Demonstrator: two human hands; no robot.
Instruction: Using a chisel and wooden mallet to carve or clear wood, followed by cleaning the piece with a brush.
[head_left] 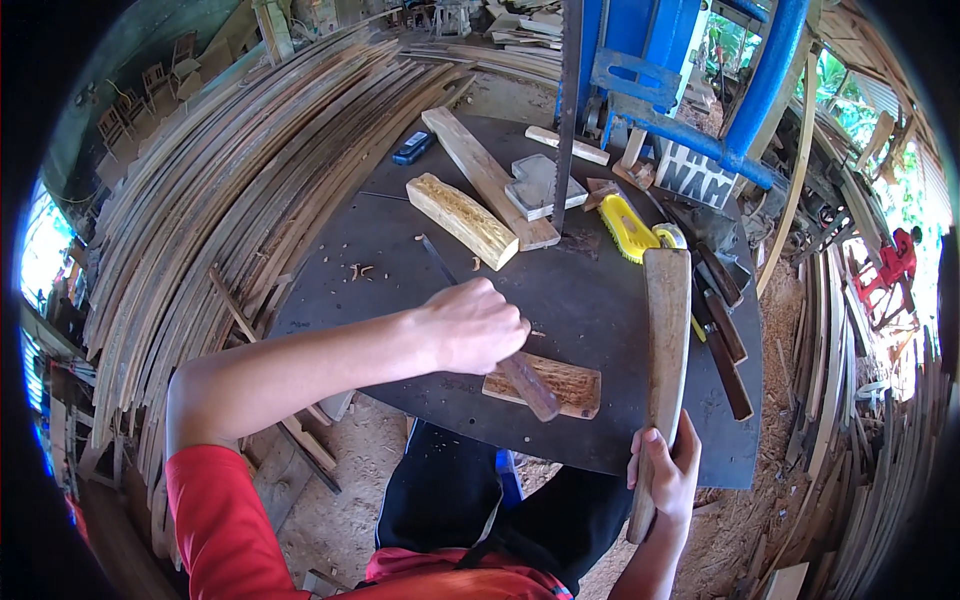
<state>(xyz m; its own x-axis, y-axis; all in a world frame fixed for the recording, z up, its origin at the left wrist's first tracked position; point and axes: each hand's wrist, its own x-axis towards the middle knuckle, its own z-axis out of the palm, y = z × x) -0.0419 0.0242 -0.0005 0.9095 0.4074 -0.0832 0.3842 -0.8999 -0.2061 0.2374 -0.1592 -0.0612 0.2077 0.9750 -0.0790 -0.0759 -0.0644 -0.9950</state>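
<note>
My left hand [468, 325] is closed around a chisel with a long thin blade [438, 259] and a brown wooden handle [530, 387]. The blade points away toward the far left, while the handle slants back toward me. Beneath the handle, a short brown wood block [572, 388] lies near the table's front edge. My right hand [668, 465] grips the narrow lower end of a long wooden club [667, 330], held upright at the table's right side. Wood chips [360, 270] are scattered left of the chisel.
A band saw blade [568, 120] rises through the dark table [340, 300]. Near it lie a pale wood block [460, 218], a plank [490, 175], a blue box-like object [413, 148] and a yellow brush [627, 228]. Several wooden-handled tools [722, 325] line the right edge. Stacked boards [230, 170] crowd the left.
</note>
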